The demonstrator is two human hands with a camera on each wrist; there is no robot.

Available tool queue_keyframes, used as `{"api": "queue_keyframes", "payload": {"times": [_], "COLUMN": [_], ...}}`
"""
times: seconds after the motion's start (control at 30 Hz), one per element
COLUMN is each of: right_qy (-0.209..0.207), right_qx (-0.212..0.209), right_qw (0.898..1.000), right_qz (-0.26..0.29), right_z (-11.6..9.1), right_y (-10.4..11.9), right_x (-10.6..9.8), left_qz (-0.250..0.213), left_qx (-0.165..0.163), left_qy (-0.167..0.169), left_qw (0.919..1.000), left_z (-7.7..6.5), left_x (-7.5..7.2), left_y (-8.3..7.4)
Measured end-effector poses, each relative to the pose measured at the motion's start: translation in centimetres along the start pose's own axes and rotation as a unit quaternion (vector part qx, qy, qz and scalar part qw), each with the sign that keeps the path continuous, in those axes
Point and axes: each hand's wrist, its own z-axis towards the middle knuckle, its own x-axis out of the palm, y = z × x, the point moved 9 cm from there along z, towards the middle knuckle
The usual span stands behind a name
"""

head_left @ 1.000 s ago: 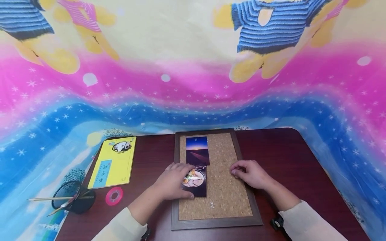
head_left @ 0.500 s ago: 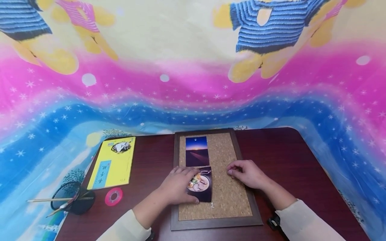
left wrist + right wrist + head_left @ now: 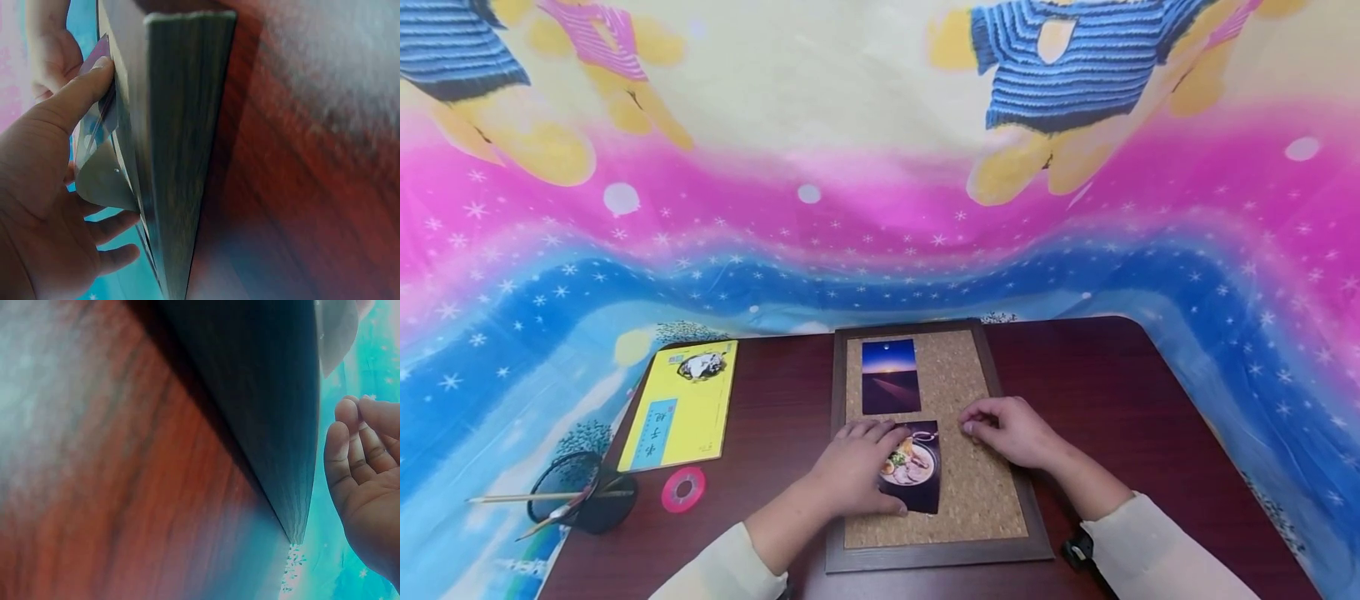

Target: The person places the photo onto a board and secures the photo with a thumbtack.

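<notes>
My left hand [image 3: 859, 471] grips a photo of a ramen bowl [image 3: 916, 479] by its left side, over the lower half of a framed cork board [image 3: 977, 492]. The left wrist view shows the photo bowed between thumb and fingers, its pale underside [image 3: 103, 181] turned this way. Above it on the board lies a sunset photo [image 3: 891, 379] with a small shiny pin at its top. My right hand [image 3: 1018, 433] hovers at the board's right edge, thumb and index tips together. I cannot tell whether something small sits between them.
To the left on the dark red table [image 3: 1097, 375] lie a yellow book [image 3: 700, 425] and a pink tape roll [image 3: 683, 489]. A black mesh pen cup [image 3: 602, 504] lies tipped over with brushes sticking out. A patterned curtain [image 3: 880, 208] closes off the back.
My left hand has slid the ramen photo right and toward me, opening a gap below the sunset photo and covering the small clear pieces on the cork. My right hand shifted slightly left.
</notes>
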Motion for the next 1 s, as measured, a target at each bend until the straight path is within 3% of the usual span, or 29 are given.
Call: {"api": "queue_keyframes", "payload": {"times": [0.3, 1.0], "right_qy": [0.008, 0.032], "right_qx": [0.007, 0.000], "right_qw": [1.000, 0.999], "right_qz": [0.008, -0.035], "right_z": [0.2, 1.4], "right_y": [0.1, 1.5], "right_x": [0.4, 0.9], "left_qz": [0.002, 0.027], "left_qx": [0.003, -0.007], "left_qy": [-0.012, -0.016], "left_qw": [0.9999, 0.9995], "left_z": [0.3, 0.6], "left_x": [0.2, 1.0], "left_y": [-0.7, -1.8]}}
